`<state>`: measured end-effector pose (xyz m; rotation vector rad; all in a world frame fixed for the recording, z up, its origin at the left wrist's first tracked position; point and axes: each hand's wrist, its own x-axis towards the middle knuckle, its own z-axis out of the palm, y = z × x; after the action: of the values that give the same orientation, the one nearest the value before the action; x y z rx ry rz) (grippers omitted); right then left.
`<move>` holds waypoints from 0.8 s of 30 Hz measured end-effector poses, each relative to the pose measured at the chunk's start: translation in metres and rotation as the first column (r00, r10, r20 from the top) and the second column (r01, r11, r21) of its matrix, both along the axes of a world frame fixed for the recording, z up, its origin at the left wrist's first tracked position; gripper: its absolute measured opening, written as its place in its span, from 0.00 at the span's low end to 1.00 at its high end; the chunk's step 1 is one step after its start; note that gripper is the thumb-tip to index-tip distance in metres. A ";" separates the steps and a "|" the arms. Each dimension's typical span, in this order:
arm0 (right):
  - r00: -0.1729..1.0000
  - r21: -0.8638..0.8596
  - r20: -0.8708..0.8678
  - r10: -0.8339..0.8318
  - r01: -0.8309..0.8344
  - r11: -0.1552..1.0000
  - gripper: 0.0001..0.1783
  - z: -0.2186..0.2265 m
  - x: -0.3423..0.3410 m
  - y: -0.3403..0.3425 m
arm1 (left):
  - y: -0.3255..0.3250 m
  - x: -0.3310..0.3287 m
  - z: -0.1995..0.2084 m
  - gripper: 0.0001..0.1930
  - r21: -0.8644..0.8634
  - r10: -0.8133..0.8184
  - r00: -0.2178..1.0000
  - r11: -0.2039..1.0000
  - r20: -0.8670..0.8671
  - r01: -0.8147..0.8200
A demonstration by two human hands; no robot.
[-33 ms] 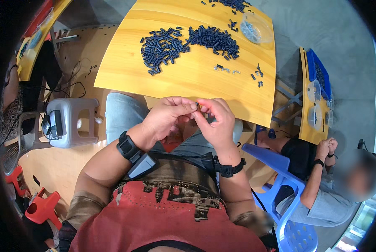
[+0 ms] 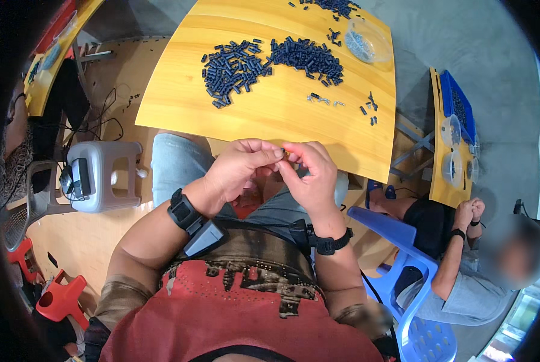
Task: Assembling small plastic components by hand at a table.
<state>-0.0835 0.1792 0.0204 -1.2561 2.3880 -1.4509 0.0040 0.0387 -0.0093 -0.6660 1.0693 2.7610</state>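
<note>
Both hands are raised at the near edge of the desk (image 2: 179,90), ahead of the lap, with the fingertips meeting. The fingers of the left hand (image 2: 249,160) pinch a small dark part (image 2: 284,152) between thumb and forefinger. The right hand (image 2: 311,172) meets it from the opposite side, forefinger at the part; whether its thumb also bears on it cannot be told, the contact being partly hidden. The two-handed hold is judged to suit so small an item: one side steadies, the other can turn or press. Ahead of the fingers and to their left lies a loose pile of short black pieces (image 2: 233,69); ahead and slightly right, a denser pile (image 2: 309,59) nearly touches it. The two are presumably kept apart as separate lots, both in front for easy reach. Nearer the fingers than the denser pile, ahead and right, lie a few small silver bits (image 2: 324,98); farther right are scattered black pieces (image 2: 372,102). Well ahead and right stands a clear bowl (image 2: 380,45) holding small silvery contents, probably so contained to stop them straying. As to markings: no brand, label or legible writing can be made out on the part, the piles or the bowl.
</note>
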 end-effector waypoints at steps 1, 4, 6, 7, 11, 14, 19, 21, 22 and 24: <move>1.000 -0.003 -0.001 0.001 -0.001 1.000 0.15 0.000 0.000 0.001 | 0.001 0.000 0.000 0.07 -0.029 -0.006 1.000 1.000 0.011 0.006; 0.999 0.007 -0.025 0.035 -0.035 0.999 0.14 -0.001 -0.001 0.004 | 0.001 0.000 0.005 0.08 -0.106 -0.054 0.996 0.992 0.072 0.061; 0.999 0.012 -0.027 0.046 -0.046 0.999 0.14 -0.002 0.000 0.005 | 0.003 0.001 0.005 0.08 -0.103 -0.045 0.997 0.993 0.059 0.051; 0.999 0.010 -0.030 0.044 -0.044 0.999 0.14 -0.001 0.000 0.005 | 0.004 0.001 0.005 0.08 -0.096 -0.036 0.998 0.995 0.049 0.040; 0.996 0.043 -0.041 0.074 -0.072 0.996 0.13 0.000 -0.002 0.006 | 0.006 0.001 0.001 0.08 -0.112 -0.061 0.995 0.991 0.077 0.069; 0.994 0.069 -0.039 0.097 -0.095 0.993 0.12 0.004 -0.005 0.007 | 0.010 0.000 0.002 0.08 -0.156 -0.027 0.996 0.987 0.084 0.040; 0.994 0.124 -0.009 0.108 -0.106 0.987 0.13 0.005 -0.009 0.004 | 0.007 -0.002 0.007 0.08 -0.051 -0.003 0.998 0.999 0.065 0.007; 0.979 0.115 0.156 0.135 -0.154 0.981 0.13 0.007 -0.013 0.003 | 0.002 -0.002 -0.001 0.08 -0.090 0.002 0.998 0.996 0.065 0.004; 0.978 0.115 0.156 0.136 -0.155 0.981 0.13 0.008 -0.018 0.005 | -0.001 -0.003 -0.003 0.07 -0.129 0.006 0.998 0.992 0.066 0.002; 0.993 0.178 0.080 0.083 -0.097 0.979 0.13 0.010 -0.037 0.011 | -0.008 -0.006 0.002 0.07 -0.141 0.027 0.996 0.990 0.080 -0.015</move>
<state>-0.1200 0.1906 0.0306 -1.2288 2.3226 -1.2021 -0.0025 0.0302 -0.0078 -0.8040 1.2550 2.6686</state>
